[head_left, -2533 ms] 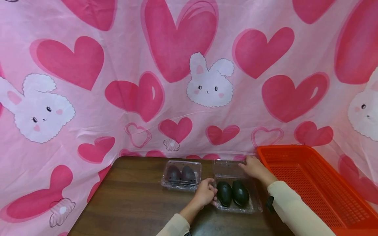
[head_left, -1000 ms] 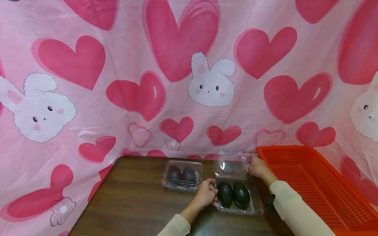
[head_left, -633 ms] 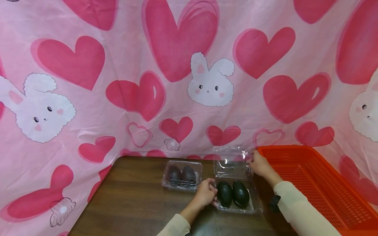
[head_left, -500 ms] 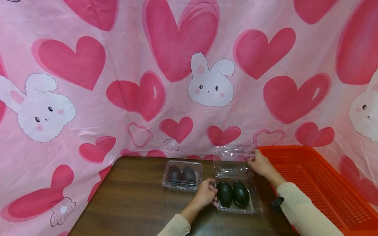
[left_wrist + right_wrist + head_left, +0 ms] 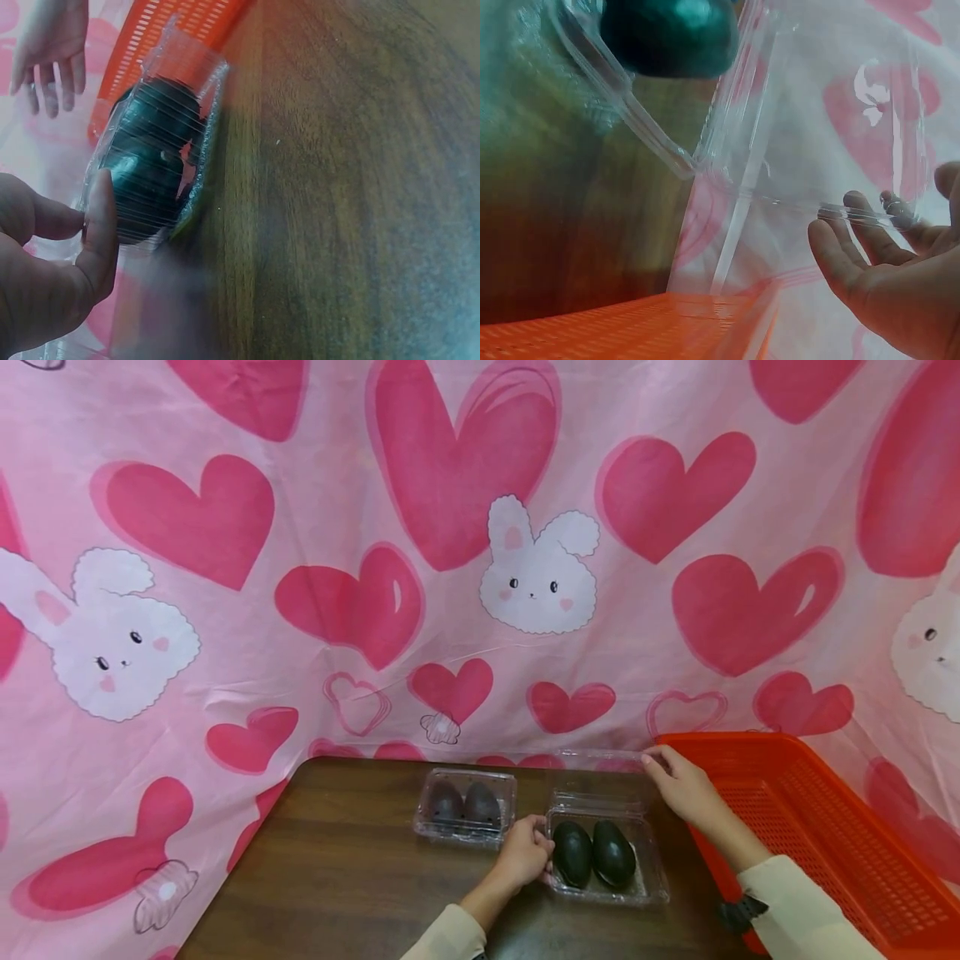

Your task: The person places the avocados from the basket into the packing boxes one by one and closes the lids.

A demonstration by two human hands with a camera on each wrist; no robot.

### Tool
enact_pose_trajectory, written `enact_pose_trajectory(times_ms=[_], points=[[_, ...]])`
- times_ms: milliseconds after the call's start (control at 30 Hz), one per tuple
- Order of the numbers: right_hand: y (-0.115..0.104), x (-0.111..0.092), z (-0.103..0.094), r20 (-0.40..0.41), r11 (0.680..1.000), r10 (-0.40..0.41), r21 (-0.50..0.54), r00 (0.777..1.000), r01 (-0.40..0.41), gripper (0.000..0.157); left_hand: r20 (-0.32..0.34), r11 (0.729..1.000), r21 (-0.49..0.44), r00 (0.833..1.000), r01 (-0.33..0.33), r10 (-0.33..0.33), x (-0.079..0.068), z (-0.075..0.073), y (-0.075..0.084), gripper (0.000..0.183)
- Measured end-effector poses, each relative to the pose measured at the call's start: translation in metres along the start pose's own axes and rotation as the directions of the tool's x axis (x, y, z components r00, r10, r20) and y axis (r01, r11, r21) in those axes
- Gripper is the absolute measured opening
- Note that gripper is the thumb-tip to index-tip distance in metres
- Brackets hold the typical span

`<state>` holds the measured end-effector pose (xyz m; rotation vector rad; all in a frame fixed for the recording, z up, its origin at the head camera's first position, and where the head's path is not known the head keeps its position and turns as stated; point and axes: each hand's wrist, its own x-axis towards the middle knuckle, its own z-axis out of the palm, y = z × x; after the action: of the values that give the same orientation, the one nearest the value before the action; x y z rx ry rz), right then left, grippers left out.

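Observation:
A clear plastic clamshell box [image 5: 651,868] on the table holds two dark green avocados [image 5: 613,853]. Its hinged lid [image 5: 600,777] stands raised at the back. At the box's left side, my left hand [image 5: 521,852] grips the rim; the left wrist view shows thumb and finger pinching the clear wall beside the avocados [image 5: 142,180]. My right hand [image 5: 686,789] is at the lid's upper right corner. Seen from the right wrist, the fingers [image 5: 877,240] are spread and loosely bent against the lid's edge [image 5: 817,206], with the thumb apart.
Left of the open box sits a second clear clamshell [image 5: 465,806], closed, with two dark avocados inside. A large orange plastic basket [image 5: 757,743] stands at the right, close beside the right forearm. Pink heart-patterned cloth [image 5: 450,610] hangs behind the brown wooden table [image 5: 360,860].
The lid has swung up from lying back behind the box. My right hand rose with it, then shifted right and loosened its fingers. My left hand has stayed at the rim.

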<state>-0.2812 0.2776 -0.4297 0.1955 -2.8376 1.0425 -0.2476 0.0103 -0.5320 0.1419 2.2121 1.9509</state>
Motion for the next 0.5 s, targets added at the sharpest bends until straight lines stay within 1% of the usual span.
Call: enact_pose_trajectory(times_ms=[167,233,367,500], points=[[-0.001,-0.021,-0.002,0.010,1.000,0.031,0.002,0.999,-0.031,0.042,0.004,1.000,0.016,1.000,-0.011,0.011,0.000,0.000,0.002,0.039],[-0.001,-0.028,-0.001,0.006,0.999,0.040,0.003,0.999,-0.040,0.037,0.015,1.000,0.020,1.000,-0.004,0.004,-0.001,-0.001,0.003,0.039],[-0.001,-0.042,0.002,-0.011,0.999,0.050,0.007,0.999,-0.050,0.028,0.050,0.999,0.036,0.999,0.011,-0.013,-0.005,-0.004,0.007,0.041],[-0.001,-0.054,0.007,-0.011,0.998,0.060,0.030,0.998,-0.060,0.026,0.100,0.999,0.038,0.994,0.035,-0.038,-0.011,-0.011,0.011,0.042]])
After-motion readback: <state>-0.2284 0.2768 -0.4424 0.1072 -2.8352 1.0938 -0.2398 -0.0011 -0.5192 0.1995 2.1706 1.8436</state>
